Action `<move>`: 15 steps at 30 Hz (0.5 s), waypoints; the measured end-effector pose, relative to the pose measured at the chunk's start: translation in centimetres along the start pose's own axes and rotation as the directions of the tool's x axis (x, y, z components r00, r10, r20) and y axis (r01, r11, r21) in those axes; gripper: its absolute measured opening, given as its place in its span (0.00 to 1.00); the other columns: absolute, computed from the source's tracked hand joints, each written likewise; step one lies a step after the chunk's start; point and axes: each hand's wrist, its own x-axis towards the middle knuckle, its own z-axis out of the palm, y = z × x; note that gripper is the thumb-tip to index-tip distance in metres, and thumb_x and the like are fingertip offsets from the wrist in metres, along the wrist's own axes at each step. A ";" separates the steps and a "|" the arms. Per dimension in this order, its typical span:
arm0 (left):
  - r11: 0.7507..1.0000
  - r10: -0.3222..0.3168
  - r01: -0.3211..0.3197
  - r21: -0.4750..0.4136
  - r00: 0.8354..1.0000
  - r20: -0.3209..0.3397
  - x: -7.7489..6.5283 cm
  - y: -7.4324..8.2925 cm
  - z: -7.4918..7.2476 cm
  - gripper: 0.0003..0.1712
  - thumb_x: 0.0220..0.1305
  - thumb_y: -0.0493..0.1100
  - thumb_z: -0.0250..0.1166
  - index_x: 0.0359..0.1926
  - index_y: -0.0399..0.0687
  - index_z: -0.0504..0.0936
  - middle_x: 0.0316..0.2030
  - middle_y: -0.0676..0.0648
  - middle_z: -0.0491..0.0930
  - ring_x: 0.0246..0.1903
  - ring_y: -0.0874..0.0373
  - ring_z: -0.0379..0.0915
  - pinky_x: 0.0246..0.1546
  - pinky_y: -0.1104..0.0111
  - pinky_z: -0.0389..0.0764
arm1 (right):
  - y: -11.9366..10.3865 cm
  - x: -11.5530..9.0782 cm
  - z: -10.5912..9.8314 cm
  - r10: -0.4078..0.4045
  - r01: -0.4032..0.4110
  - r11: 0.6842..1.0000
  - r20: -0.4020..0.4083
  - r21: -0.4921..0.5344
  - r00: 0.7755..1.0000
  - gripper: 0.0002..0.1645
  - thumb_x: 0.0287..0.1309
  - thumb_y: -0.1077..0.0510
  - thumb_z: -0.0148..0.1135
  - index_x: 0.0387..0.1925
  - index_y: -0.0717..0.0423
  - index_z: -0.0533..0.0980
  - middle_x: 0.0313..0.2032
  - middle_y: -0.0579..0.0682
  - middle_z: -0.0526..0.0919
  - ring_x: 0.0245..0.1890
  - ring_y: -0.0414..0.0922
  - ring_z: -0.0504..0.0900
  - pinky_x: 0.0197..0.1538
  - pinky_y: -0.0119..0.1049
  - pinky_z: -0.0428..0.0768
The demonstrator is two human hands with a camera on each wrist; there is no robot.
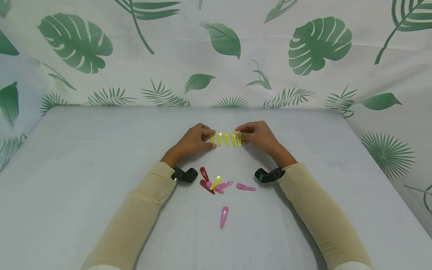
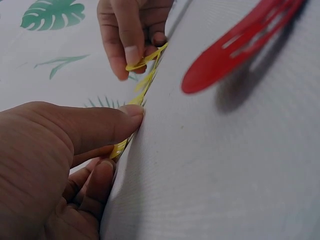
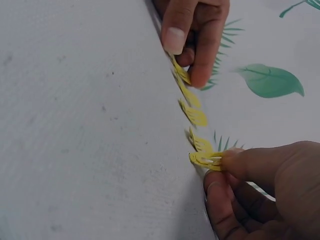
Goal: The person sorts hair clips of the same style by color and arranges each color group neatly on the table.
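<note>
A short row of yellow snap hair clips (image 1: 226, 139) lies side by side on the white table, in front of both hands. At the row's left end, my left hand (image 1: 193, 141) holds a yellow clip (image 1: 213, 139) between thumb and fingertips, partly covering it. My right hand (image 1: 260, 135) pinches the rightmost yellow clip (image 3: 206, 160) between thumb and fingers, close beside its neighbour in the row. In the left wrist view, a red hair clip (image 2: 220, 62) shows large in the upper right.
Nearer the body, a small pile holds red clips (image 1: 204, 173), pink clips (image 1: 224, 185) and one yellow clip (image 1: 215, 182). A pink clip (image 1: 246, 187) lies right of it, another pink clip (image 1: 224, 217) nearer still. A leaf-patterned cloth (image 1: 195, 48) hangs behind the table (image 1: 90, 160).
</note>
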 end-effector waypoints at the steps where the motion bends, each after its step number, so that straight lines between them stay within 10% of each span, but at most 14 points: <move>1: 1.000 0.001 -0.001 -0.002 1.000 0.001 0.0 0.0 0.0 0.30 0.61 0.41 0.69 0.63 0.40 0.75 0.56 0.46 0.70 0.51 0.55 0.70 0.53 0.66 0.73 | 0.0 0.0 0.0 -0.001 0.001 1.000 0.000 -0.010 1.000 0.13 0.63 0.60 0.61 0.47 0.59 0.82 0.44 0.54 0.83 0.36 0.46 0.80 0.36 0.33 0.78; 15: 1.000 0.026 -0.026 -0.004 1.000 -0.006 -0.2 0.1 0.0 0.29 0.61 0.40 0.70 0.63 0.39 0.75 0.55 0.45 0.71 0.50 0.55 0.70 0.52 0.66 0.73 | -0.3 0.4 0.0 0.051 -0.051 0.998 -0.025 -0.038 0.998 0.13 0.62 0.63 0.60 0.47 0.61 0.82 0.41 0.56 0.82 0.36 0.47 0.79 0.38 0.35 0.79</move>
